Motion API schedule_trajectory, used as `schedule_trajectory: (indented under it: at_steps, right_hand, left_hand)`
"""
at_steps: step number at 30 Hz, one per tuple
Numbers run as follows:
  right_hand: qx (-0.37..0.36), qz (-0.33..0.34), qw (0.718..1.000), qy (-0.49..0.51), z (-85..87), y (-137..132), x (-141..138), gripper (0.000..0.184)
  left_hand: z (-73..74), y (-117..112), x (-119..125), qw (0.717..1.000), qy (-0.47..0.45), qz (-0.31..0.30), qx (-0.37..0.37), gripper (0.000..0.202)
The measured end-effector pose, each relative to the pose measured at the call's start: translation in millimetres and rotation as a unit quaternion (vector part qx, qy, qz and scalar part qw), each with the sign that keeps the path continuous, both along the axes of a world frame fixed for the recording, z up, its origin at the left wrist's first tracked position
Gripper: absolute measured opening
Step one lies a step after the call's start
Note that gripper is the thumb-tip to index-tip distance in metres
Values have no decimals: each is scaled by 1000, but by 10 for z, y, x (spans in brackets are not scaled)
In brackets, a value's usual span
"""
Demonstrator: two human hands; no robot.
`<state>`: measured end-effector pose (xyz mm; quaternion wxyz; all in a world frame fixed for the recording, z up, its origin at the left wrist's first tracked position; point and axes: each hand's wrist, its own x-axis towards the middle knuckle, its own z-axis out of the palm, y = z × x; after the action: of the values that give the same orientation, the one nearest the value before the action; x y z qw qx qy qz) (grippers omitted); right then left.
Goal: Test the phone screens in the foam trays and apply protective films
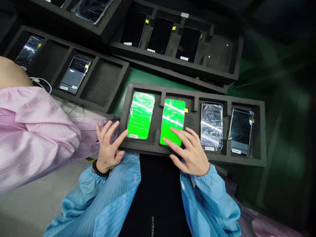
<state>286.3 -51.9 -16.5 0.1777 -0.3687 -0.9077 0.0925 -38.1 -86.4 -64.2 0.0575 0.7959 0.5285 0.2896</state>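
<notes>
Green worktop [145,77] shows behind the front tray [247,160], a black foam one lying just before us, while grey floor [32,197] shows to its lower left and the room to its right is dim. Beyond the front tray we see a rear tray [217,74] bearing three dark phones, and left of the front tray a side tray [102,80] with two more, partly hidden by a co-worker's pink sleeve [37,131]. At the front tray's right end lie two darker phones, glare streaking the wrapped one [211,121]. Left of these, in its second compartment from the left, lies a green-lit phone [172,115], its lower part covered by our right hand [191,154], fingers loosely spread, two fingertips over the glass, grasping nothing. By the front tray's left end, our left hand [108,148] is splayed and empty, index fingertip at the lower corner of the leftmost green phone [142,110].
</notes>
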Motion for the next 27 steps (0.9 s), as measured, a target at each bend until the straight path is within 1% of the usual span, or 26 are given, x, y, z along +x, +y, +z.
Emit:
schedule_trajectory:
  at_steps: [3,7,8,9,12,14,19,21,23,27]
  right_hand:
    - [-6,7,1000,-3,-7,-5,0,42]
    - [-16,-7,1000,22,-18,-11,0,58]
    - [-15,-8,999,27,-18,-12,0,59]
    - [-13,-7,1000,27,-18,-12,0,58]
    - [-13,8,1000,11,-11,-12,1,41]
    - [-20,13,1000,9,-10,-14,4,39]
    - [-30,-7,999,44,-31,-21,17,67]
    - [-24,-7,998,56,-35,-22,18,73]
    - [-17,-5,998,52,-31,-20,14,69]
    - [-20,1,1000,6,-16,-17,0,49]
  left_hand:
    - [-2,-1,2,999,28,-17,-25,55]
    - [-33,-16,4,1000,-1,11,3,62]
    - [-39,-21,2,1000,-4,15,9,62]
    - [-41,-24,0,1000,1,15,7,61]
    - [-33,-29,-4,999,34,-1,-23,57]
    - [-24,-29,0,999,36,-8,-29,57]
    - [-37,-37,23,1000,-7,17,6,61]
    - [-49,-41,21,1000,-3,21,9,61]
    - [-57,-43,11,1000,7,20,9,60]
    - [-59,-42,-4,999,47,5,-27,56]
